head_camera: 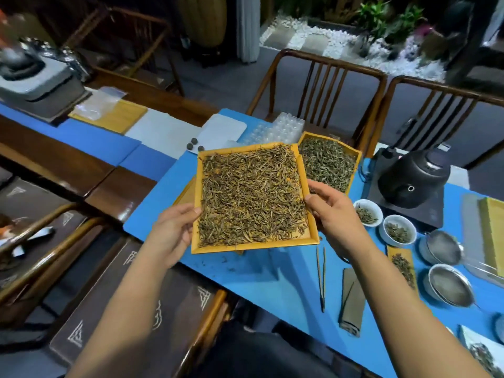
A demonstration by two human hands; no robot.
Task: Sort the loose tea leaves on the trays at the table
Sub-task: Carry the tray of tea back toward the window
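Note:
A square yellow wooden tray covered with brownish loose tea leaves is held up above the blue table mat. My left hand grips its left edge and my right hand grips its right edge. Behind it, a second yellow tray with greener tea leaves rests on the mat. Part of a third yellow tray shows under the lifted tray's left side.
Long tweezers and a folded grey cloth lie on the blue mat near me. Two white cups with leaves, a small leaf scoop, metal strainers and a black kettle stand at right. Wooden chairs stand behind.

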